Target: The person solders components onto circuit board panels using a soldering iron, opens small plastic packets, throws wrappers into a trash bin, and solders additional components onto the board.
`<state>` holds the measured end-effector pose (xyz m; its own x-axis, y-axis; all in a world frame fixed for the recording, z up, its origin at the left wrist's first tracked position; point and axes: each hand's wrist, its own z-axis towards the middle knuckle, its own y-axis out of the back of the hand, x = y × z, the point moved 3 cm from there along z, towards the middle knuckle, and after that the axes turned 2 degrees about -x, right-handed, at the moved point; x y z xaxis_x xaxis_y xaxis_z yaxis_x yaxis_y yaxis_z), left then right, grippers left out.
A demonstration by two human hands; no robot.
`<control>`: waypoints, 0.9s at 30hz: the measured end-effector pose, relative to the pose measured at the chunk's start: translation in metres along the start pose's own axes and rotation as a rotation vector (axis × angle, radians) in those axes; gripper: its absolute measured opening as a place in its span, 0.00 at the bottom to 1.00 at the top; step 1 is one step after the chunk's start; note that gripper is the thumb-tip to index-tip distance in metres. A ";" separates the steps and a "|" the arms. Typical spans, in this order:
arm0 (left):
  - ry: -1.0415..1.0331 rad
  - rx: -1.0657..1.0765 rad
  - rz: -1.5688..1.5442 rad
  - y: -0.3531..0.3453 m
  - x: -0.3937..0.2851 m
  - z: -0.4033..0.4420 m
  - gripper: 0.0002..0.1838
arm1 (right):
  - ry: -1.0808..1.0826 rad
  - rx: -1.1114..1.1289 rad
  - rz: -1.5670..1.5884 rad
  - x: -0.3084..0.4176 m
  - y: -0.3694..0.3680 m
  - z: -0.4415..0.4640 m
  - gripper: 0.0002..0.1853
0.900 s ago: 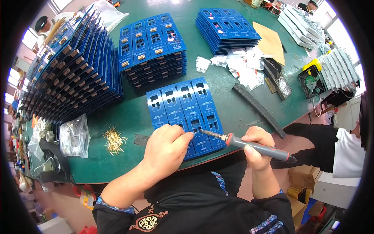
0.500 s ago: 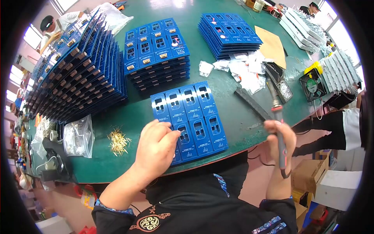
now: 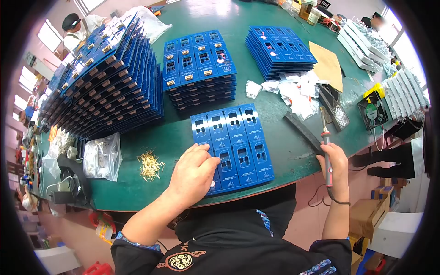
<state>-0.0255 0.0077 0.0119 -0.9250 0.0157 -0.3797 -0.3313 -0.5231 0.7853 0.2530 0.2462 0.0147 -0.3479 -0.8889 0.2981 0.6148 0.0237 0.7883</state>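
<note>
A blue circuit board panel with rows of cut-out cells lies flat near the table's front edge. Over its lower left part is my left hand, fingers bent and held together at the board; whatever the fingertips hold is hidden. A small round pinkish-white spot shows on the panel just below that thumb. My right hand is wrapped around the grey and red handle of a soldering iron, right of the panel. The iron's tip points up and away from me, apart from the panel.
Tall stacks of blue boards stand behind and left; another stack is farther back. Loose brass-coloured pins, white packets, a dark bar and a small fan lie around. Another person sits at far left.
The whole view has shifted slightly. My right hand has brought the soldering iron lower and more upright. My left hand stays at the panel, its fingers lying a little flatter.
</note>
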 end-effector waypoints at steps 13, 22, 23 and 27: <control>-0.007 0.023 -0.007 0.003 -0.001 -0.001 0.09 | 0.274 -0.076 0.161 0.034 -0.009 0.032 0.21; -0.017 0.012 0.117 0.007 -0.011 -0.005 0.13 | 0.504 0.124 0.428 0.093 -0.070 0.106 0.16; -0.035 -0.022 0.146 0.008 -0.012 -0.007 0.14 | 0.518 0.142 0.425 0.096 -0.075 0.110 0.15; -0.037 -0.006 0.101 0.009 -0.011 -0.010 0.13 | 0.554 0.206 0.449 0.103 -0.091 0.117 0.14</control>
<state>-0.0166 -0.0058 0.0178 -0.9600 -0.0063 -0.2801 -0.2345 -0.5288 0.8157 0.0787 0.2059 0.0364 0.3470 -0.8727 0.3435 0.4500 0.4763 0.7554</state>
